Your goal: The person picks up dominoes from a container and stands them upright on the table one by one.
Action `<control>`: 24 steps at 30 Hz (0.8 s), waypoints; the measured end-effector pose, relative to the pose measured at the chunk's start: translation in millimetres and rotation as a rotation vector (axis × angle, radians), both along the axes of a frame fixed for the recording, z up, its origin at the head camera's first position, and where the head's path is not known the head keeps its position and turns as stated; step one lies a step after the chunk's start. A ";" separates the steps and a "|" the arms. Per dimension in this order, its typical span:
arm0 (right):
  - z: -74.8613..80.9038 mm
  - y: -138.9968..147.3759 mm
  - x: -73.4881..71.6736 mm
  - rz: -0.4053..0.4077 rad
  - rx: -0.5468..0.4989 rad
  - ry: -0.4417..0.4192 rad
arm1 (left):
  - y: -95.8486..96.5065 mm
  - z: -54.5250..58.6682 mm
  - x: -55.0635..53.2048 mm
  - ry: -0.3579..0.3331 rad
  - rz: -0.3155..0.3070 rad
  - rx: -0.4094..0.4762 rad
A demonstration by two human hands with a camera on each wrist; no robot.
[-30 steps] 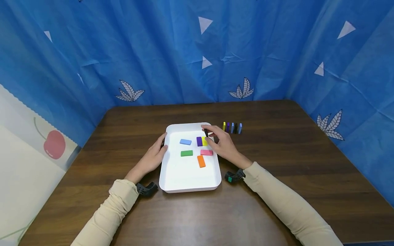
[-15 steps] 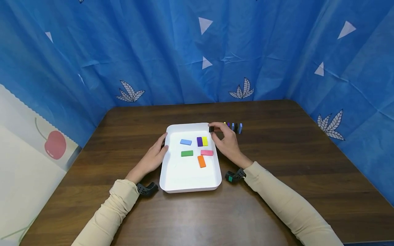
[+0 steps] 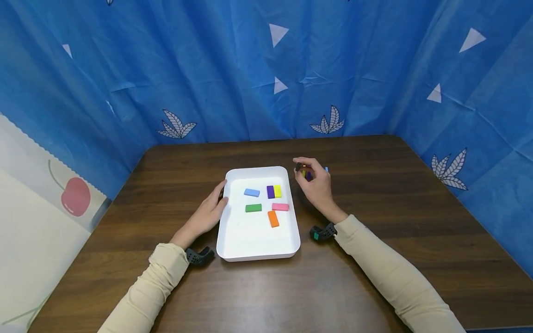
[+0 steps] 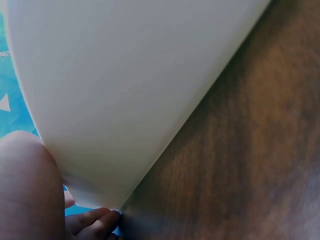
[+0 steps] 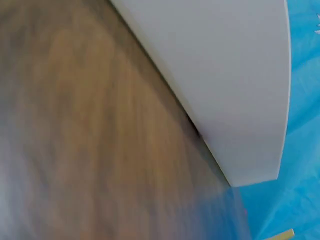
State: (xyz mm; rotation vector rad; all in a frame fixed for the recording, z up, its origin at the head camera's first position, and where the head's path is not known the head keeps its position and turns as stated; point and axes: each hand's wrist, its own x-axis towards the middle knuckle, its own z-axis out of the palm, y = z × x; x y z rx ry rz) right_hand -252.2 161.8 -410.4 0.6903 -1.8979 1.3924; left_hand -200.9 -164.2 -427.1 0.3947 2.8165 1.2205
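Observation:
My left hand holds the left side of a white tray. In the left wrist view its thumb lies at the rim and its other fingers are low by the outer wall. Past the tray's far right corner, my right hand pinches a small black block between thumb and fingertips. It hovers by a row of upright blocks, mostly hidden by it; a yellow block, a purple block and a blue block peek out.
Flat in the tray lie a light blue block, a purple block touching a yellow block, a green block, a pink block and an orange block. A blue curtain hangs behind the wooden table.
My right hand has lifted the black block from beside the yellow block, over the tray's right wall, and carried it right to the standing row. The left hand has stayed on the tray.

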 end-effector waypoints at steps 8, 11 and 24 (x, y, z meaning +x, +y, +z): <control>28.5 3.1 13.1 -0.008 -0.075 -0.021 | -0.4 0.9 1.9 0.001 -0.004 0.002; 33.3 7.3 12.1 -0.011 -0.088 -0.044 | -0.5 1.8 2.6 0.003 -0.009 0.006; 59.4 33.7 4.6 -0.011 -0.181 -0.182 | -0.1 3.4 2.5 0.001 -0.017 0.010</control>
